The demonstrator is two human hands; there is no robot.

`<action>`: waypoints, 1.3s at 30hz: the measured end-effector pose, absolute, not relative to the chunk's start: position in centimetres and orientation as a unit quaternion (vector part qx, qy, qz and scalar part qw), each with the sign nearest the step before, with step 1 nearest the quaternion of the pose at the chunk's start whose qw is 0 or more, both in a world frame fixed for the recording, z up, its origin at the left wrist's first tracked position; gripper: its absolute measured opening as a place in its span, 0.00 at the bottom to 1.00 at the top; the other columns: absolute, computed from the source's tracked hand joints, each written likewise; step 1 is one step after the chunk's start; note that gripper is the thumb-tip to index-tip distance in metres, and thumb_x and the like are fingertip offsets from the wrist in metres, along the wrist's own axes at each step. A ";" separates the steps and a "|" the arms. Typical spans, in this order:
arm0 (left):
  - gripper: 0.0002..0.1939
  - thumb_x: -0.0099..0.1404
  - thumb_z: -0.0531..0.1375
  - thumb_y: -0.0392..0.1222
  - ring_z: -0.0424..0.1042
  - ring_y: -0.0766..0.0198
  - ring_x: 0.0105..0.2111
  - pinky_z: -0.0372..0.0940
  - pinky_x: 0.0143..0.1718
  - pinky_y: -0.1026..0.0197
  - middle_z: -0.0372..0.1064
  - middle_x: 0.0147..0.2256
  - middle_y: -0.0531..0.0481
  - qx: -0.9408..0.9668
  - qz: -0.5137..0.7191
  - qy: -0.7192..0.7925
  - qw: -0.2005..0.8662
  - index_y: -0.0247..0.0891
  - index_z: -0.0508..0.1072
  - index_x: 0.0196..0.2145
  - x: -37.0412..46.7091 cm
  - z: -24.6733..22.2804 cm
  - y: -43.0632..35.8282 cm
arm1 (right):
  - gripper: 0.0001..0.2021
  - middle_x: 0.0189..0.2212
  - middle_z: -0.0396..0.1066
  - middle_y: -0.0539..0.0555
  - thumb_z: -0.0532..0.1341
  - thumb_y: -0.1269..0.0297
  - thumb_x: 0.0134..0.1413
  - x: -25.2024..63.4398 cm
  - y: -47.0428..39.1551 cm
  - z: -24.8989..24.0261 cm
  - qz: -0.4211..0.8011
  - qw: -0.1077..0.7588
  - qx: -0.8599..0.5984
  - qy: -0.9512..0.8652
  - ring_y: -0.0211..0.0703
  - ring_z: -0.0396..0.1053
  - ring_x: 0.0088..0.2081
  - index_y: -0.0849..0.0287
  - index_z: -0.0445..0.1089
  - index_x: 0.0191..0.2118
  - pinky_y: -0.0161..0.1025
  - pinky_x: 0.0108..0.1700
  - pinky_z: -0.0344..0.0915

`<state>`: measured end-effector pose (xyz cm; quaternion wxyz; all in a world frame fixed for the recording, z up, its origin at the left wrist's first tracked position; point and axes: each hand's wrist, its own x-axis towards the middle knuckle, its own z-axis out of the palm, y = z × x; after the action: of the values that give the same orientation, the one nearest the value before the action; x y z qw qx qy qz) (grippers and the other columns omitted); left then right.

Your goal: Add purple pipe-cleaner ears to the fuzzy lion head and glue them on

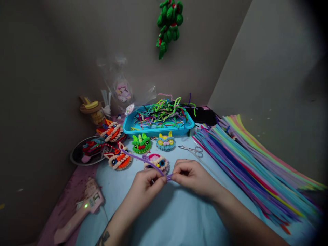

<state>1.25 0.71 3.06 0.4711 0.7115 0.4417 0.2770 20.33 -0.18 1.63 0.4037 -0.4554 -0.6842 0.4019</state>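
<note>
We pinch the purple stem (139,158) above the tabletop (179,212), the fingers of our left hand (148,184) and right hand (192,176) set close together on it, apparently to steady the short stretch between, while scissors (190,149) lie just beyond, probably for easy reach.

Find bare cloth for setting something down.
The blue cloth is bare below the left hand and right hand, also between left hand and glue gun. Crowded: near the blue tray, among animal heads, and under pipe cleaners.

No lettering, brand or number is legible; the markings on the pink glue gun (80,212), near left, are unreadable.
</note>
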 end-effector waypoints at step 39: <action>0.09 0.60 0.54 0.32 0.65 0.67 0.25 0.55 0.29 0.67 0.68 0.23 0.53 0.805 0.218 0.398 0.381 0.35 0.72 0.25 0.4 3.4 0.6 | 0.05 0.26 0.68 0.51 0.65 0.65 0.45 20.2 0.5 0.7 0.528 0.420 -0.463 -0.575 0.41 0.67 0.31 0.60 0.71 0.25 0.37 0.35 0.62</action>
<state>0.41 0.64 3.44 0.3813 0.8054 0.3977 0.2185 20.22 0.46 0.67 0.4196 -0.4628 -0.5748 0.5284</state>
